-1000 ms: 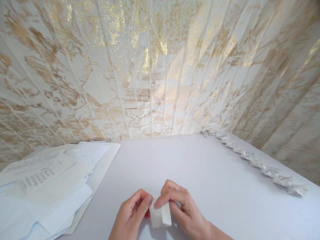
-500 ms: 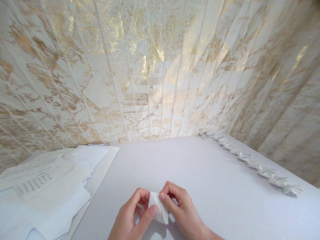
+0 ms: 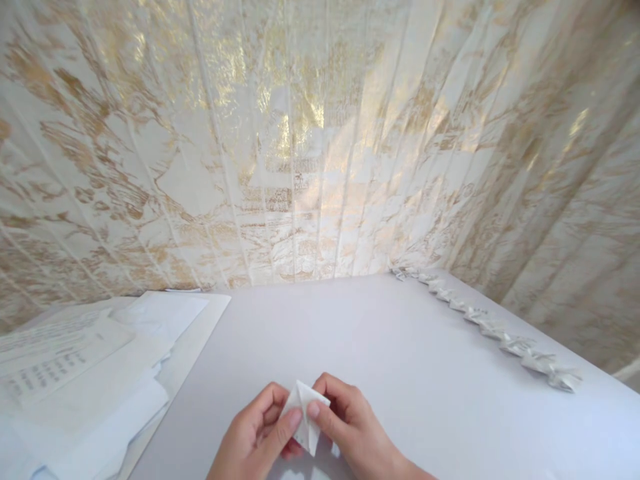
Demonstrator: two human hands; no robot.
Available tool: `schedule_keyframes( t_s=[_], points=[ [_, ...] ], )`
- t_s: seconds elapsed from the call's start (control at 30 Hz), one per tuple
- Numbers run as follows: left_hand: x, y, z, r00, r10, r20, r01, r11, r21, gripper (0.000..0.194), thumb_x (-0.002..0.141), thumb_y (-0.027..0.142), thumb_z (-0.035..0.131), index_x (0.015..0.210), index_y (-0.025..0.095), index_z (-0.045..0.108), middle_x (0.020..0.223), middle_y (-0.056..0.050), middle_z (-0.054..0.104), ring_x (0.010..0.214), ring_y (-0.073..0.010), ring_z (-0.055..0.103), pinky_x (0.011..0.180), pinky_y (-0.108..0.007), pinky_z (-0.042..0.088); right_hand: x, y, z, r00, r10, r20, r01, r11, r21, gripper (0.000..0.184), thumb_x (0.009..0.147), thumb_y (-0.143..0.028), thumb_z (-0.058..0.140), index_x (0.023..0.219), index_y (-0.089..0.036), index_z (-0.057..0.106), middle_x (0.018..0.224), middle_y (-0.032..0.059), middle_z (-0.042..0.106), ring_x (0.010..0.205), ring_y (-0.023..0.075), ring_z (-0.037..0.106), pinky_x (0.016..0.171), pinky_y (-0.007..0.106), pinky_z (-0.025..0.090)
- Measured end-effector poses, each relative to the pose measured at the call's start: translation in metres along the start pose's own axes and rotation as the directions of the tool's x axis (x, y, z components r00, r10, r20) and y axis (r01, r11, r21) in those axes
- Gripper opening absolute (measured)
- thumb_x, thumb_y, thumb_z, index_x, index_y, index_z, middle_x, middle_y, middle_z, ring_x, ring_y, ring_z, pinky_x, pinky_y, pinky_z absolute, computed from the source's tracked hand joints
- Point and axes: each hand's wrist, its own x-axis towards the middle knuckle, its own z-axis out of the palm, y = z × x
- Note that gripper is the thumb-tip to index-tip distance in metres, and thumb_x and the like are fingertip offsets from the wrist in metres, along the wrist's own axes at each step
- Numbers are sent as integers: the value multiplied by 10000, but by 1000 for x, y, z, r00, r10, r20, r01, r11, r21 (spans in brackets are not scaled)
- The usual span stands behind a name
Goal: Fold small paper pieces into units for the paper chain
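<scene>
A small folded piece of white paper (image 3: 304, 413) is held just above the white table (image 3: 390, 347) near its front edge. My left hand (image 3: 257, 437) pinches its left side between thumb and fingers. My right hand (image 3: 350, 430) pinches its right side, forefinger on top. The paper stands with a pointed corner up and another pointing down. Both thumbs meet on its front face.
A loose stack of white sheets (image 3: 75, 373), some printed, lies at the left. A row of several small folded paper pieces (image 3: 495, 330) runs along the right edge of the table. A white and gold curtain (image 3: 300, 147) hangs right behind the table.
The paper has been turned in my fingers from a squarish shape lying lower to a pointed shape held upright. Both hands drew slightly closer together; the view shifted a little.
</scene>
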Motion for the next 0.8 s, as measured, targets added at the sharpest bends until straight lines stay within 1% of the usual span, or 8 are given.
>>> schedule_keyframes(
  t_s=[0.13,0.23,0.3,0.43,0.5,0.57,0.7,0.8],
  points=[
    [-1,1,-1,996,29,-81,-25,999,48,397,754,566,718,847,189,633,663,29,619,626,-132,568,591,-226,430,-2,-5,-1,999,-5,-53,5,1000,8,417,869,-588,608,831,-185,511,641,-40,526,551,93,450,536,212,355],
    [-4,-2,2,990,26,-136,-23,999,25,436,757,492,729,1061,221,574,879,1,696,696,-143,611,639,-242,461,-3,-3,-2,997,-34,-76,37,999,37,346,898,-483,616,1071,-204,507,657,-71,502,567,98,451,549,214,353],
    [-5,-4,4,991,17,-131,-15,1000,14,494,742,459,738,1124,219,535,1003,-34,704,757,-161,642,701,-268,483,-3,-1,-2,995,-35,-91,35,999,3,323,918,-417,593,1152,-218,492,636,-87,466,554,100,445,550,218,358],
    [-4,-10,0,994,-7,-108,8,1000,10,465,765,422,728,1117,214,506,953,-29,698,728,-151,633,664,-260,487,-3,-1,-4,993,-105,-45,95,979,-181,120,941,-236,499,1013,-205,589,709,-38,529,612,113,485,608,240,393],
    [-1,-12,-6,996,-5,-91,6,1000,18,431,799,413,707,1113,222,480,956,-23,690,718,-140,623,636,-247,483,-4,-3,-5,983,-184,12,179,940,-292,154,921,-144,476,932,-203,618,818,1,566,729,134,525,683,254,413],
    [2,-13,-11,997,-1,-75,3,999,32,392,824,394,687,1102,223,470,1000,-32,682,784,-152,635,677,-255,494,-4,-7,-6,969,-239,57,243,900,-362,197,895,-79,467,907,-207,615,937,29,569,821,146,535,719,251,420],
    [3,-7,-14,1000,5,-31,-1,992,127,298,855,375,636,1065,197,520,1026,-46,672,881,-178,639,784,-287,488,-5,-9,-8,965,-236,112,261,851,-456,290,831,8,452,945,-219,591,1140,46,525,776,116,534,678,223,427],
    [1,0,-13,1000,-11,7,9,983,185,310,874,382,602,1108,186,542,1001,-45,683,897,-196,642,807,-301,479,-6,-9,-8,962,-227,150,272,811,-518,336,796,33,468,960,-227,603,1235,56,493,844,128,574,734,238,455]
  ],
)
